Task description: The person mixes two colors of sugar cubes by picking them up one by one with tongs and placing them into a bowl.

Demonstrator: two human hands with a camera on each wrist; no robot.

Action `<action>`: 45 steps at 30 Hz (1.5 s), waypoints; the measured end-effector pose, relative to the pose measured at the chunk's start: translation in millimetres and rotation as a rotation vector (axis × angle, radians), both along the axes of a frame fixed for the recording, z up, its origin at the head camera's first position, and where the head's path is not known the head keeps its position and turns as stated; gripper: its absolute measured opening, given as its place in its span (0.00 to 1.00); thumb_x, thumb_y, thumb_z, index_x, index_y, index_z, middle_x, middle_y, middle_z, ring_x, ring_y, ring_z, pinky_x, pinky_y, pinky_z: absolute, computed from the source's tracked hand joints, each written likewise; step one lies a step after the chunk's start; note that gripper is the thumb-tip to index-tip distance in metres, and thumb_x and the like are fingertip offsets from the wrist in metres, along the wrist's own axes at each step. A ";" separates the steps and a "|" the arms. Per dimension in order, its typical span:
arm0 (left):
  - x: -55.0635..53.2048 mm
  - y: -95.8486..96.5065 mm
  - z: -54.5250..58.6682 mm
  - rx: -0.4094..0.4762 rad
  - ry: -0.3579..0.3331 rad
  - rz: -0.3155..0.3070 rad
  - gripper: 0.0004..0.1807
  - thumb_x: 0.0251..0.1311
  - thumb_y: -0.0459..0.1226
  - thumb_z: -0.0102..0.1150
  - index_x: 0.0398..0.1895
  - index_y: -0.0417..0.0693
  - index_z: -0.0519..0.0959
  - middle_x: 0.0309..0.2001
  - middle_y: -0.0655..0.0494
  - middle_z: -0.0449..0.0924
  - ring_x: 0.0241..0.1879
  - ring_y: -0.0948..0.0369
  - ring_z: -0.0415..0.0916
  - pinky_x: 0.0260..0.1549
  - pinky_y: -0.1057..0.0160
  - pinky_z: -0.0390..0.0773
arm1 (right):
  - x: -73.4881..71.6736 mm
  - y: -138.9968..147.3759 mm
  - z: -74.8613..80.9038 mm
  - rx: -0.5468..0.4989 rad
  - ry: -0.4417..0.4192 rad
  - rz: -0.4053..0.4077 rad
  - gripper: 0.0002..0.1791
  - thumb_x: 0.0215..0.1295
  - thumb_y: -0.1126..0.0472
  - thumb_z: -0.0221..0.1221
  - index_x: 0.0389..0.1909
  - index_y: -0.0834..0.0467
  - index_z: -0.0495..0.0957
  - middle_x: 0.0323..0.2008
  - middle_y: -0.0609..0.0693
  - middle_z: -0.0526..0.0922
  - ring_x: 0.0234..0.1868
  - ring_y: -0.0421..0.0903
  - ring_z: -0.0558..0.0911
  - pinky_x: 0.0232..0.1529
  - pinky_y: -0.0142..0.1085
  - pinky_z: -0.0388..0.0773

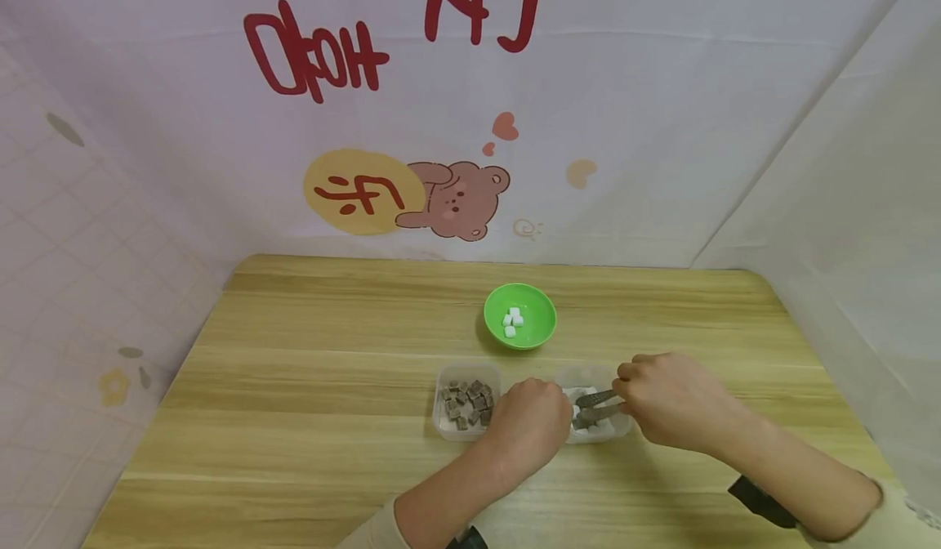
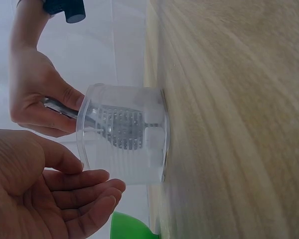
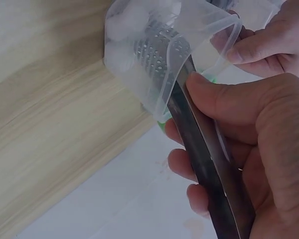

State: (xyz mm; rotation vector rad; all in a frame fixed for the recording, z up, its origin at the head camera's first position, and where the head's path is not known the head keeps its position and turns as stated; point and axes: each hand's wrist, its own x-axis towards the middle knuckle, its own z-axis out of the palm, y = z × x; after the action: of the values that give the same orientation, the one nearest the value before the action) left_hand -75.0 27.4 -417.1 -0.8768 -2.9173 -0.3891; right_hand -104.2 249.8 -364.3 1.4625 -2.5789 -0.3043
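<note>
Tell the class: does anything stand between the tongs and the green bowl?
Yes: the tub's far wall, as the tongs reach down inside. The left hand looks close beside the path to the bowl.

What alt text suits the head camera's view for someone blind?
A person's right hand holds tongs in a clear tub of white cubes, the left hand beside it. To its left sits another tub of grey cubes; behind, a green bowl holds four white cubes.

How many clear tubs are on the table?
2: the left tub, holding gray-brown cubes, and the right tub, with metal tongs inside. The left hand partly hides both; no others show.
</note>
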 end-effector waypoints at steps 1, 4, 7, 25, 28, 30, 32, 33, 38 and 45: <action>0.0 0.0 0.2 -0.001 0.004 -0.001 0.27 0.61 0.31 0.64 0.07 0.55 0.64 0.12 0.64 0.60 0.13 0.68 0.57 0.06 0.69 0.63 | 0.1 0.4 0.0 0.000 0.002 0.004 0.18 0.42 0.58 0.80 0.20 0.53 0.76 0.19 0.42 0.68 0.20 0.41 0.69 0.20 0.32 0.70; -0.3 0.5 -0.2 0.013 0.014 0.000 0.27 0.60 0.30 0.64 0.07 0.54 0.64 0.13 0.64 0.60 0.14 0.68 0.57 0.06 0.69 0.62 | 1.0 3.0 0.8 -0.014 0.011 0.012 0.18 0.43 0.58 0.80 0.21 0.54 0.77 0.20 0.42 0.70 0.20 0.40 0.69 0.20 0.32 0.71; -0.5 0.8 -0.6 0.019 0.017 0.003 0.27 0.59 0.29 0.64 0.07 0.54 0.63 0.13 0.63 0.60 0.14 0.68 0.56 0.06 0.69 0.61 | 2.2 6.6 2.4 -0.050 0.016 0.012 0.17 0.43 0.58 0.81 0.23 0.55 0.79 0.20 0.42 0.71 0.20 0.39 0.70 0.20 0.32 0.71; -0.7 -0.2 1.8 0.060 -0.045 0.023 0.26 0.60 0.29 0.63 0.08 0.53 0.63 0.13 0.62 0.61 0.14 0.68 0.58 0.05 0.69 0.61 | 0.3 38.1 -6.8 -0.427 -0.045 -0.039 0.12 0.69 0.47 0.67 0.33 0.52 0.87 0.29 0.37 0.83 0.24 0.27 0.73 0.19 0.25 0.69; -0.9 -0.4 1.1 0.057 -0.046 0.013 0.26 0.59 0.28 0.63 0.08 0.54 0.63 0.13 0.63 0.61 0.14 0.68 0.58 0.05 0.70 0.60 | 0.0 42.0 -4.1 -0.469 -0.022 -0.054 0.29 0.81 0.38 0.49 0.34 0.53 0.89 0.32 0.40 0.87 0.25 0.32 0.80 0.22 0.28 0.74; -0.4 -0.5 1.4 0.046 -0.039 0.007 0.26 0.59 0.28 0.63 0.08 0.53 0.64 0.13 0.62 0.62 0.14 0.68 0.59 0.06 0.69 0.61 | -1.4 43.0 -2.2 -0.505 -0.004 -0.054 0.34 0.81 0.36 0.42 0.35 0.54 0.89 0.32 0.42 0.88 0.24 0.34 0.82 0.22 0.28 0.76; -0.2 -0.4 1.7 0.050 -0.046 0.014 0.25 0.59 0.28 0.63 0.08 0.53 0.65 0.13 0.62 0.63 0.15 0.67 0.60 0.06 0.69 0.62 | -4.4 43.5 -0.5 -0.544 -0.009 -0.055 0.33 0.81 0.36 0.45 0.36 0.56 0.90 0.33 0.43 0.88 0.24 0.34 0.82 0.23 0.28 0.76; -0.2 -0.4 1.7 0.058 -0.056 0.022 0.25 0.58 0.28 0.63 0.08 0.53 0.66 0.13 0.62 0.64 0.15 0.67 0.61 0.06 0.68 0.62 | -6.5 43.2 0.2 -0.563 -0.009 -0.054 0.33 0.81 0.37 0.46 0.36 0.56 0.90 0.33 0.44 0.88 0.24 0.34 0.82 0.23 0.28 0.75; 0.5 -0.2 2.7 0.081 -0.078 0.050 0.24 0.58 0.28 0.62 0.08 0.52 0.67 0.14 0.61 0.66 0.15 0.66 0.64 0.06 0.66 0.65 | -18.5 37.2 0.0 -0.619 -0.002 -0.075 0.30 0.79 0.37 0.50 0.38 0.56 0.90 0.35 0.45 0.89 0.24 0.34 0.83 0.23 0.29 0.76; 1.0 0.9 4.1 0.059 -0.078 0.029 0.23 0.59 0.28 0.62 0.09 0.53 0.68 0.14 0.62 0.66 0.15 0.66 0.65 0.07 0.66 0.67 | -34.6 23.1 -11.1 -0.666 -0.010 -0.111 0.26 0.78 0.41 0.56 0.40 0.59 0.89 0.35 0.47 0.89 0.25 0.38 0.86 0.23 0.31 0.77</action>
State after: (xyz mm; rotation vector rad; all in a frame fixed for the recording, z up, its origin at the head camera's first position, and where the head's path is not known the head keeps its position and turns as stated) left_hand -74.0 28.3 -413.0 -0.8288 -2.9685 -0.5162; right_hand -138.8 272.9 -375.4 1.0714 -2.4097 0.5065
